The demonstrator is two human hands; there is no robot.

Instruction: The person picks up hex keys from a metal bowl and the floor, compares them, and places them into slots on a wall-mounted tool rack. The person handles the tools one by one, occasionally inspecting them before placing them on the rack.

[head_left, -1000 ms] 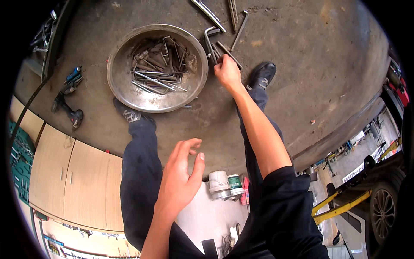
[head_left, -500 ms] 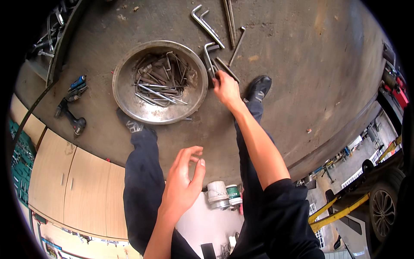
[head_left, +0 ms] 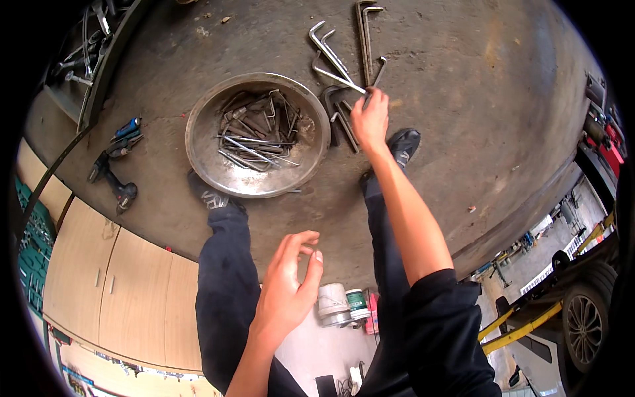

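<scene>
My right hand [head_left: 372, 119] is closed around one end of a silver hex key [head_left: 341, 81], whose bent end points left, above the worktop. Just left of that hand, beside the bowl, lie several dark hex keys [head_left: 342, 126]. Two silver hex keys [head_left: 329, 49] rest side by side farther off, with long dark hex keys [head_left: 366, 43] to their right. The round metal bowl [head_left: 241, 181] holds a jumble of hex keys [head_left: 258, 135], some rusty, some shiny. Nearer to me hovers my left hand [head_left: 288, 284], open and holding nothing, its fingers loosely curved.
A cordless power tool [head_left: 114, 182] and a blue-handled tool [head_left: 127, 129] lie left of the bowl. Metal tools fill a tray [head_left: 92, 99] at the far left. My shoes [head_left: 403, 142] stand near the bowl. Wooden cabinets [head_left: 135, 291] are at left, a car wheel [head_left: 587, 324] at right.
My right hand has shifted a little right, carrying the silver hex key away from the bowl's side. The dark hex keys there show more. My left hand keeps its pose.
</scene>
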